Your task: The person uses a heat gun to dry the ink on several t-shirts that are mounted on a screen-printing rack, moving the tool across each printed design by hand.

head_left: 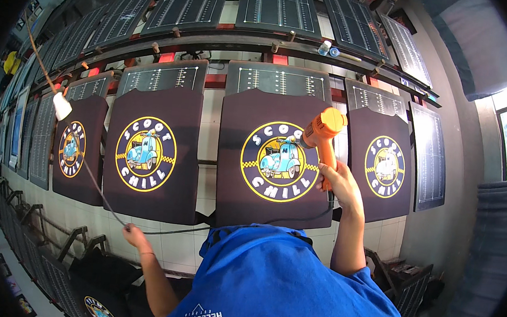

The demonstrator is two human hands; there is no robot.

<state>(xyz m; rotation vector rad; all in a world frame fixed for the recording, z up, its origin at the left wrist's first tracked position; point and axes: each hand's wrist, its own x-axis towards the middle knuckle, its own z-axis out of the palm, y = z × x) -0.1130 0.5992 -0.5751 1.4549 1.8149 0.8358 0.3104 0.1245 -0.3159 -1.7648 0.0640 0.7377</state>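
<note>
My right hand (343,184) is wrapped round the handle of an orange heat gun (327,124). Its nozzle points left, over the upper right part of a round scooter print on a dark T-shirt (229,207). Off to the lower left, my left hand (135,236) is closed on the gun's dark power cord (101,192). From that hand the cord rises to a white hanging connector (61,107) and also runs right, past my body, toward the gun. The dark shirt is stretched flat over a printing board (279,79), whose ruled far end shows.
More dark shirts (182,197) with similar round prints lie on boards to both sides; the right one's scooter (386,164) looks white. Beyond a dark rail (215,38) stands another row of ruled boards (277,5). Small containers (325,47) rest on the rail. Metal frames (71,242) stand lower left.
</note>
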